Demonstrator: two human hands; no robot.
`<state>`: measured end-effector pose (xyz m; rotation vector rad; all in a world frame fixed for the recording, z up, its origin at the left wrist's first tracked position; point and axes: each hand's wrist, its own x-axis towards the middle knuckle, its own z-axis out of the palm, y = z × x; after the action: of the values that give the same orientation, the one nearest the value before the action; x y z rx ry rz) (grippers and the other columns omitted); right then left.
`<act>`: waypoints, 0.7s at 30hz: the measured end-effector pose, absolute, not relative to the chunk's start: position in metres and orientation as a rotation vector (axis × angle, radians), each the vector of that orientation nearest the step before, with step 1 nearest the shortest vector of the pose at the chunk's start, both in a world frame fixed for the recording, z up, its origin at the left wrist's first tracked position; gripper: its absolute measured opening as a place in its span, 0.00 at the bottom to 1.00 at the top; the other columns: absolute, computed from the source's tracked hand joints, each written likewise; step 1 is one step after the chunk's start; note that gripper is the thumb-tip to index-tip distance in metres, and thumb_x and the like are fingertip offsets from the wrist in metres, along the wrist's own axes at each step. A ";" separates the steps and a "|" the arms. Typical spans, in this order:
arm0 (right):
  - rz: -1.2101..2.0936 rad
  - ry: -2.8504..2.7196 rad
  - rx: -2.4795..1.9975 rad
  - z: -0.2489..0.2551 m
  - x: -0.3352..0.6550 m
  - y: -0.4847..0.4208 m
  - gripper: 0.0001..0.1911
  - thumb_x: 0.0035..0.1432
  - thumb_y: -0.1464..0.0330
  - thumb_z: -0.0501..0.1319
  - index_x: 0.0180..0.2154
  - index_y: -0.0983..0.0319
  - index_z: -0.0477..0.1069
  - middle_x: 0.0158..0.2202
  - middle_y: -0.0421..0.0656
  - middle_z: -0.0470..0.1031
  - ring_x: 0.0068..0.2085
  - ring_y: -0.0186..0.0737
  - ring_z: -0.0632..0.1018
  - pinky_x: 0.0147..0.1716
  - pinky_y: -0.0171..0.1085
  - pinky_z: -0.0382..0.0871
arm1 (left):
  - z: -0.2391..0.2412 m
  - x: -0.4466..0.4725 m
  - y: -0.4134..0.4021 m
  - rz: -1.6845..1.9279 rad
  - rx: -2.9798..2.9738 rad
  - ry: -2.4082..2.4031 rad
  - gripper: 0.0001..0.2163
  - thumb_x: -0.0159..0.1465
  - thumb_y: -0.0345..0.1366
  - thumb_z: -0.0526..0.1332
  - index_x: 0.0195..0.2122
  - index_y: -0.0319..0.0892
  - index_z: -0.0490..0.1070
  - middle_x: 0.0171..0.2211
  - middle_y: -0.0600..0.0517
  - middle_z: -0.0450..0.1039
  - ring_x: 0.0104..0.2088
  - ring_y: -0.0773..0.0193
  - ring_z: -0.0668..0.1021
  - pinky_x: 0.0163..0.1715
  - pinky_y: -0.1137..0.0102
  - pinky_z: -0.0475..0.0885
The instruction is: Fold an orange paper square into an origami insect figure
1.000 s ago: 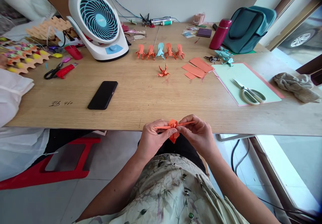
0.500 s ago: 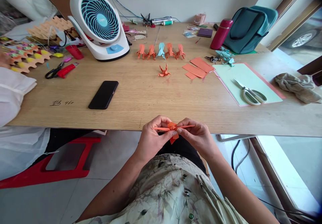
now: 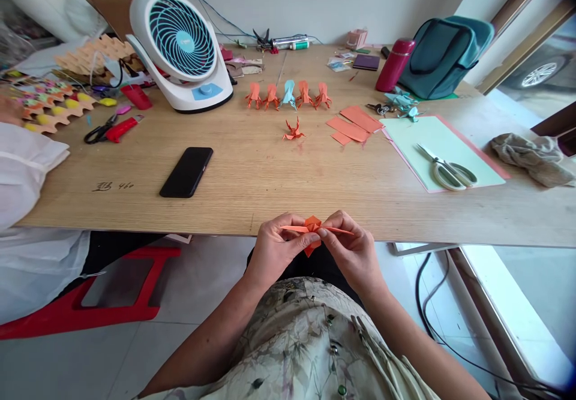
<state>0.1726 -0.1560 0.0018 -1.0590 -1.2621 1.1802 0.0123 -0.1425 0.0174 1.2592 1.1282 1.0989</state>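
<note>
Both hands pinch a small folded orange paper piece point(image 3: 312, 226) just off the near edge of the wooden table point(image 3: 270, 172). My left hand point(image 3: 274, 250) grips its left side with thumb and fingers closed. My right hand point(image 3: 353, 250) pinches its right side, where a thin pointed flap sticks out. On the table beyond stand a row of finished paper figures point(image 3: 288, 94), orange with one light blue, and a single orange figure point(image 3: 293, 130) in front of them.
A black phone point(image 3: 186, 172) lies left of centre. A white and teal fan point(image 3: 182, 46) stands at the back left. Orange paper sheets point(image 3: 353, 124), scissors point(image 3: 447, 169) on a green mat point(image 3: 432, 142), a red bottle point(image 3: 393, 64), a teal bag point(image 3: 443, 52) and a cloth point(image 3: 531, 157) sit to the right.
The hands shifted slightly while working the orange piece between the fingertips; the camera view tilted a little downward. Nothing on the table moved.
</note>
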 end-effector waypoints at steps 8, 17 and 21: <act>0.798 -1.453 -1.172 0.008 0.168 -0.161 0.09 0.65 0.67 0.63 0.30 0.58 0.72 0.29 0.39 0.68 0.32 0.37 0.70 0.34 0.38 0.63 | 0.019 0.012 -0.146 1.083 1.293 1.098 0.13 0.56 0.44 0.74 0.26 0.39 0.77 0.28 0.53 0.73 0.30 0.68 0.73 0.32 0.74 0.68; 1.023 -1.323 -1.104 0.002 0.170 -0.164 0.10 0.64 0.62 0.64 0.32 0.58 0.72 0.29 0.39 0.69 0.31 0.36 0.70 0.33 0.36 0.65 | 0.009 0.012 -0.148 1.113 1.381 1.089 0.10 0.62 0.41 0.70 0.28 0.40 0.76 0.28 0.54 0.72 0.32 0.67 0.73 0.33 0.73 0.67; 1.186 -1.320 -1.070 0.004 0.178 -0.159 0.09 0.62 0.60 0.67 0.37 0.57 0.73 0.35 0.40 0.73 0.36 0.38 0.75 0.38 0.37 0.70 | 0.010 0.007 -0.147 1.080 1.461 1.093 0.10 0.64 0.41 0.69 0.29 0.41 0.77 0.28 0.53 0.72 0.31 0.66 0.74 0.34 0.72 0.68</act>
<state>0.1777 -0.1595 0.0043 -1.0702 -1.3205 1.1863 0.0075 -0.1474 0.0101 1.4605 1.0932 1.0796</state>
